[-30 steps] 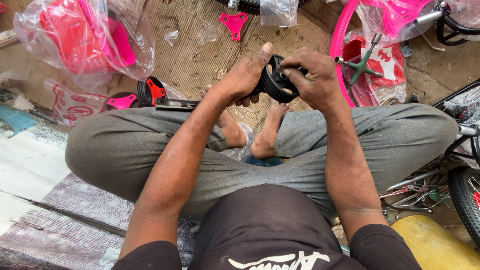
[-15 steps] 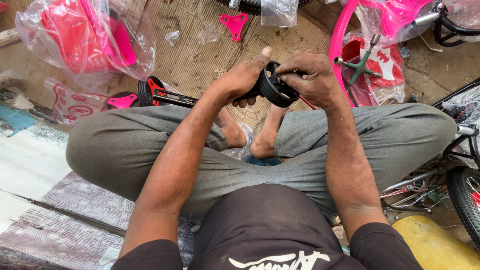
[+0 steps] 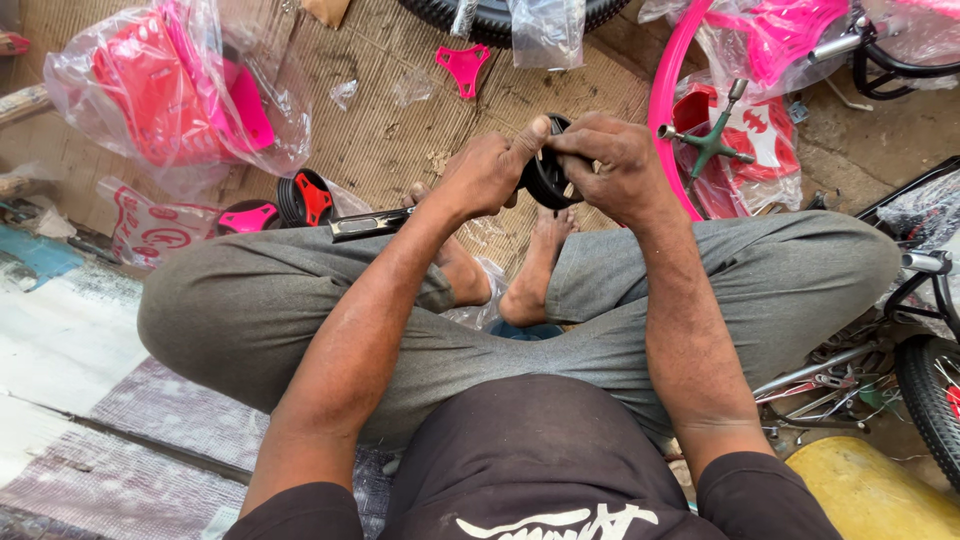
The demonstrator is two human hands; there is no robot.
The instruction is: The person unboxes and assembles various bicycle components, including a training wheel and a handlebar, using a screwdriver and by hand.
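I sit cross-legged on a woven mat and hold a small black plastic wheel (image 3: 545, 178) in front of me with both hands. My left hand (image 3: 487, 170) grips its left side, thumb pressed on the rim. My right hand (image 3: 610, 165) covers its right side, fingers curled over the face. Most of the wheel is hidden between my hands. Another small black wheel with a pink hub (image 3: 305, 197) lies on the mat left of my left knee, with a black metal bracket (image 3: 366, 224) beside it.
A plastic bag of pink parts (image 3: 175, 85) lies at upper left. A pink three-armed piece (image 3: 463, 66) sits on the mat ahead. A pink rim (image 3: 668, 100), a cross wrench (image 3: 712, 140) and a bicycle tyre (image 3: 925, 375) are to the right. A yellow object (image 3: 870, 495) is at lower right.
Both hands have turned the black wheel slightly and shifted their grip; the right fingers now cover more of its face.
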